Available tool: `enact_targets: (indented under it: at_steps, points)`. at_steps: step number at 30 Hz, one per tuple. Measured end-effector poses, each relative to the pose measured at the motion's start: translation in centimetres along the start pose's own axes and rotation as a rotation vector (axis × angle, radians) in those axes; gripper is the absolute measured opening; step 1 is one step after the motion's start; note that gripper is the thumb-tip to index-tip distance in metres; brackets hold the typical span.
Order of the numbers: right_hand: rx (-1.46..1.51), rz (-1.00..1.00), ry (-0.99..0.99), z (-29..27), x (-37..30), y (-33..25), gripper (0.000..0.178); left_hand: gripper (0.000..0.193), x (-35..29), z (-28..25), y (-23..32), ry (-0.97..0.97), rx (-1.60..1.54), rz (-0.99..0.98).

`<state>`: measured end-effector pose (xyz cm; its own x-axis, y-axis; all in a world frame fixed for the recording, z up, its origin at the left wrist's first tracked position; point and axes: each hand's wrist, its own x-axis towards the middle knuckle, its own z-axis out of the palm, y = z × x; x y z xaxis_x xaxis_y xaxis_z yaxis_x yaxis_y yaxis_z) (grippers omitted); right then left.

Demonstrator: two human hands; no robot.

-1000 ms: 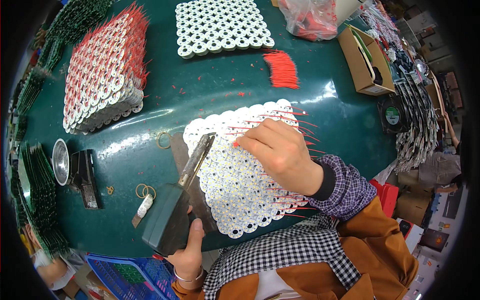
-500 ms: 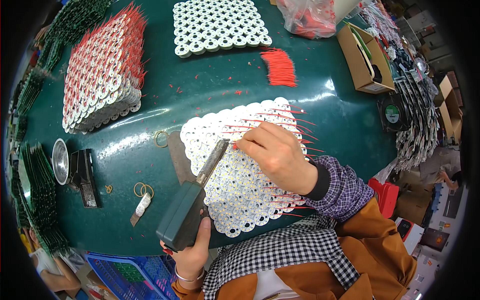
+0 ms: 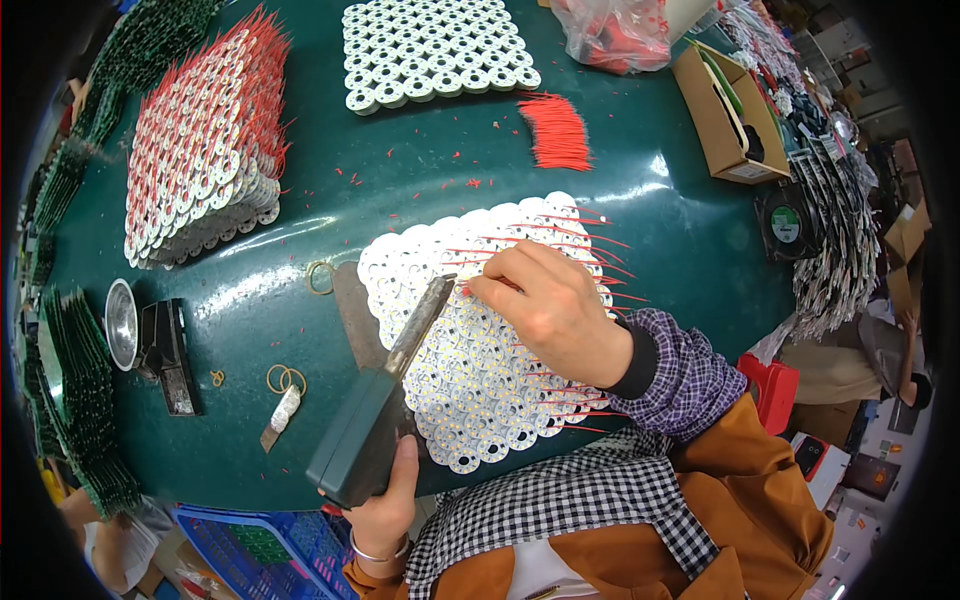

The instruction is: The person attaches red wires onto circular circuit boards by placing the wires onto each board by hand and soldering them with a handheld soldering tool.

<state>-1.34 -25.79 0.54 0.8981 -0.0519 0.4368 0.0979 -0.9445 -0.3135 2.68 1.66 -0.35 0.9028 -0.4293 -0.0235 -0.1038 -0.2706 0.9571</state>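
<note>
A panel of round white circuit boards [image 3: 470, 390] with small yellow dots lies on the green table before me. My left hand [image 3: 385, 510] grips a dark green soldering gun [image 3: 355, 440] from below. Its long metal tip slants up over the panel and ends close to the fingers of my right hand [image 3: 555, 310]. That hand is pinched over the upper middle of the panel, holding a thin red wire [image 3: 466, 290] that is mostly hidden by the fingers. More red wires [image 3: 610, 242] stick out past the panel's right edge.
A wired stack of panels [image 3: 200, 150] stands far left, a bare stack [image 3: 440, 50] at the back. Red wires [image 3: 556, 132] lie bundled near it. A metal bowl [image 3: 122, 322], a black holder [image 3: 170, 350] and rubber bands are left. A cardboard box [image 3: 725, 120] and fan [image 3: 785, 222] sit right.
The soldering gun's body has shifted slightly left and down, its tip staying by my right fingers. My right hand has hardly moved. In the right background a person has moved.
</note>
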Motion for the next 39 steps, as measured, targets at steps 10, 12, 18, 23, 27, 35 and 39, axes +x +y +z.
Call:
enact_targets:
  at_steps: [10, 12, 18, 23, 27, 35, 39]
  points:
    - [-0.015, -0.026, -0.017, -1.7, 0.5, -1.0, 0.019, 0.052, -0.2, 0.3, 2.3, 0.114, -0.211, -0.131]
    - [0.062, -0.020, -0.004, -1.0, 0.2, -0.9, 0.019, 0.050, -0.4, -0.3, 0.9, 0.082, -0.147, -0.080]
    - [0.094, -0.003, -0.019, -0.2, -0.3, -0.6, 0.019, 0.042, -0.5, -0.4, 0.5, 0.008, -0.070, -0.034]
    - [0.086, -0.002, -0.011, -0.1, -0.2, -0.7, 0.017, 0.035, -0.5, -0.4, 0.5, -0.019, -0.041, -0.072]
    - [0.067, 0.000, -0.021, -0.1, -0.1, -0.8, 0.015, 0.028, -0.8, -0.6, -0.3, -0.008, 0.033, -0.036]
    - [0.057, -0.009, -0.023, -0.2, -0.2, -0.8, 0.016, 0.023, -1.3, -0.4, 0.0, 0.050, 0.021, -0.038]
    - [0.052, -0.001, -0.024, -0.2, -0.2, -0.8, 0.018, 0.036, -1.1, -0.2, 2.6, 0.100, -0.217, -0.139]
